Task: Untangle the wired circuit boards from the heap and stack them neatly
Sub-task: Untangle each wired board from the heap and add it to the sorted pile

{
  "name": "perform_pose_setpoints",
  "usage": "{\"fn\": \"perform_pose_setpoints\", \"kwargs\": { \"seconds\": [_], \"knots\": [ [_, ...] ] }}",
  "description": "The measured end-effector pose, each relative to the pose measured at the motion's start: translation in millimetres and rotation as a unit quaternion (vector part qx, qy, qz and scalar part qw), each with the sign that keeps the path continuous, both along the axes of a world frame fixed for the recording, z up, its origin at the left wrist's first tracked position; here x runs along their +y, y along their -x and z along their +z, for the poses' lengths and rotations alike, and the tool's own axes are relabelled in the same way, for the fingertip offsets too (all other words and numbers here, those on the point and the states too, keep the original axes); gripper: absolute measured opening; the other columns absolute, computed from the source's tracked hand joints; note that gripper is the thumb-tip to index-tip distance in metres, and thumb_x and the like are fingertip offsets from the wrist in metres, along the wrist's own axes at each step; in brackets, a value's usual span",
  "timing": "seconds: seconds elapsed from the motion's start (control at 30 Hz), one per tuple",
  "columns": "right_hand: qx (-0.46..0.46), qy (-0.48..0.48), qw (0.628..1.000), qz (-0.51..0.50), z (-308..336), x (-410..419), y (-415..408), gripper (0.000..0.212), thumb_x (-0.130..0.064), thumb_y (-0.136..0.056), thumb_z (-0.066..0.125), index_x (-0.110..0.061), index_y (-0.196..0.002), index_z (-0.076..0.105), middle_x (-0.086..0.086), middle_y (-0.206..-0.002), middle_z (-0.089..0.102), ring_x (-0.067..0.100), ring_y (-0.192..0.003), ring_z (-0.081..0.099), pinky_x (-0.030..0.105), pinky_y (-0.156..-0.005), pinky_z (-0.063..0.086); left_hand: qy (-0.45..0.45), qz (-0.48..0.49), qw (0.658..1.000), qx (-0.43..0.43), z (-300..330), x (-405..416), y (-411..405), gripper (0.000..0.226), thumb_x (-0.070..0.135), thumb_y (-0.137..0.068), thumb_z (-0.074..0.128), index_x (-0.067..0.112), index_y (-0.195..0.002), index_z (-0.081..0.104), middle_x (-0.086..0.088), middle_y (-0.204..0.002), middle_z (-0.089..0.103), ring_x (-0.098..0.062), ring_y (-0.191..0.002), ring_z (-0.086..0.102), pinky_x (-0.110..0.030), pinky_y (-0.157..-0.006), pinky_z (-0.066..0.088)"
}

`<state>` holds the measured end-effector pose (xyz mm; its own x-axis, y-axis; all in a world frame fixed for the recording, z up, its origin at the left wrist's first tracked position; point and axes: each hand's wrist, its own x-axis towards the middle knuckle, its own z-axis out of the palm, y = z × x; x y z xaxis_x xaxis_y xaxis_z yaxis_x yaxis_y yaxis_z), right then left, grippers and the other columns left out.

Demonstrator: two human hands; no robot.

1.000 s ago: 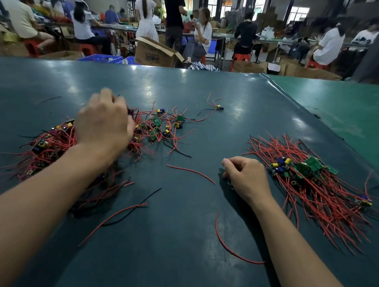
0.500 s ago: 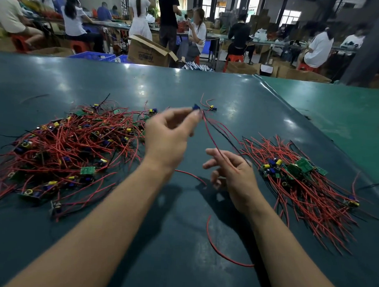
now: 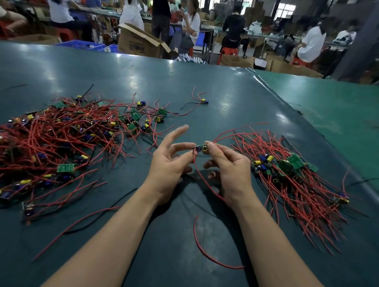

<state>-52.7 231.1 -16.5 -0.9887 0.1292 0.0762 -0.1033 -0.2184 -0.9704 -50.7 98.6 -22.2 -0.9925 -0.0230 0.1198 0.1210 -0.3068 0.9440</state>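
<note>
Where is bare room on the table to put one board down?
Bare table lies beyond both hands, between the tangled heap and the sorted stack; only a stray board lies there. The near middle is bare apart from a loose red wire. Both piles are crowded.

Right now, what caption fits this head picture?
Both hands pinch one wired circuit board between tangled heap and neat stack.
</note>
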Motion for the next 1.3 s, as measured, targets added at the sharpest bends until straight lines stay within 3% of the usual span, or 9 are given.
{"fn": "perform_pose_setpoints", "kwargs": {
  "seconds": [0.07, 0.17, 0.43, 0.63, 0.83, 0.97, 1.1, 1.2, 1.3],
  "knots": [
    [-0.014, 0.014, 1.000, 0.004, 0, 2, 1, 0.006, -0.018, -0.088, 0.071, -0.015, -0.091, 0.075, 0.000, -0.079, 0.073, 0.011, -0.053, 0.059, 0.021, -0.041, 0.044, 0.042, 0.010, 0.999, 0.029, -1, 2, -1, 0.029, -0.003, -0.089, 0.063, 0.022, -0.102, 0.071, 0.003, -0.089, 0.073, -0.011, -0.074, 0.060, -0.026, -0.065, 0.050],
    [-0.003, 0.012, 1.000, 0.012, 1, 2, 1, 0.009, -0.013, -0.089, 0.069, -0.019, -0.094, 0.073, -0.003, -0.078, 0.072, 0.009, -0.057, 0.061, 0.021, -0.042, 0.046, 0.033, 0.021, 0.999, 0.005, -1, 4, -3, 0.017, 0.001, -0.090, 0.063, 0.014, -0.090, 0.073, 0.001, -0.074, 0.072, -0.010, -0.061, 0.059, -0.018, -0.059, 0.050],
    [0.000, 0.017, 1.000, -0.001, 2, 2, -1, 0.008, -0.007, -0.084, 0.073, -0.015, -0.082, 0.073, -0.001, -0.070, 0.072, 0.009, -0.050, 0.060, 0.017, -0.040, 0.042, 0.024, -0.019, 1.000, 0.007, -1, 4, -4, 0.009, 0.001, -0.090, 0.062, 0.007, -0.095, 0.067, -0.004, -0.071, 0.071, -0.013, -0.060, 0.064, -0.020, -0.060, 0.053],
    [-0.022, 0.108, 0.985, -0.131, 2, 9, 8, 0.015, -0.013, -0.084, 0.075, -0.013, -0.070, 0.071, 0.003, -0.070, 0.074, 0.007, -0.049, 0.053, 0.017, -0.039, 0.034, -0.062, -0.003, 0.997, -0.048, 0, 3, -1, 0.007, 0.001, -0.090, 0.062, 0.005, -0.087, 0.066, -0.006, -0.065, 0.069, -0.012, -0.056, 0.059, -0.018, -0.055, 0.049],
    [0.009, 0.125, 0.959, -0.255, 5, 24, 11, 0.021, -0.013, -0.086, 0.075, -0.016, -0.065, 0.071, -0.004, -0.059, 0.069, 0.003, -0.045, 0.049, 0.017, -0.037, 0.035, -0.064, -0.014, 0.997, -0.050, -1, 3, -2, 0.006, 0.002, -0.089, 0.063, 0.005, -0.087, 0.068, -0.009, -0.067, 0.069, -0.014, -0.059, 0.059, -0.018, -0.055, 0.049],
    [0.021, 0.147, 0.944, -0.294, 7, 26, 11, 0.019, -0.012, -0.085, 0.075, -0.014, -0.067, 0.070, -0.006, -0.053, 0.065, 0.003, -0.042, 0.047, 0.017, -0.037, 0.036, -0.063, -0.020, 0.996, -0.054, 2, 4, -3, 0.006, 0.001, -0.089, 0.063, 0.005, -0.087, 0.068, -0.009, -0.068, 0.070, -0.014, -0.060, 0.058, -0.017, -0.055, 0.048],
    [0.017, 0.193, 0.919, -0.342, 9, 36, 12, 0.021, -0.013, -0.086, 0.074, -0.013, -0.067, 0.066, 0.002, -0.060, 0.064, 0.007, -0.043, 0.045, 0.020, -0.038, 0.033, -0.116, 0.008, 0.991, -0.073, 6, 2, -4, 0.009, 0.001, -0.091, 0.060, 0.004, -0.085, 0.065, -0.008, -0.063, 0.067, -0.011, -0.055, 0.053, -0.015, -0.052, 0.045],
    [-0.004, 0.202, 0.932, -0.300, 9, 37, 11, 0.019, -0.022, -0.091, 0.070, -0.014, -0.075, 0.064, 0.004, -0.070, 0.067, 0.007, -0.048, 0.051, 0.019, -0.041, 0.037, -0.153, 0.017, 0.985, -0.078, 8, 2, -3, 0.011, 0.002, -0.092, 0.058, 0.006, -0.085, 0.065, -0.008, -0.063, 0.067, -0.009, -0.052, 0.052, -0.014, -0.052, 0.044],
    [-0.070, 0.138, 0.978, -0.143, 5, 17, 5, 0.024, -0.032, -0.089, 0.069, -0.010, -0.080, 0.065, -0.001, -0.063, 0.061, 0.003, -0.043, 0.047, 0.015, -0.036, 0.034, -0.138, -0.002, 0.988, -0.071, 8, 4, -5, 0.010, 0.003, -0.092, 0.058, 0.007, -0.086, 0.065, -0.008, -0.065, 0.067, -0.009, -0.052, 0.051, -0.014, -0.052, 0.045]
  ]
}}
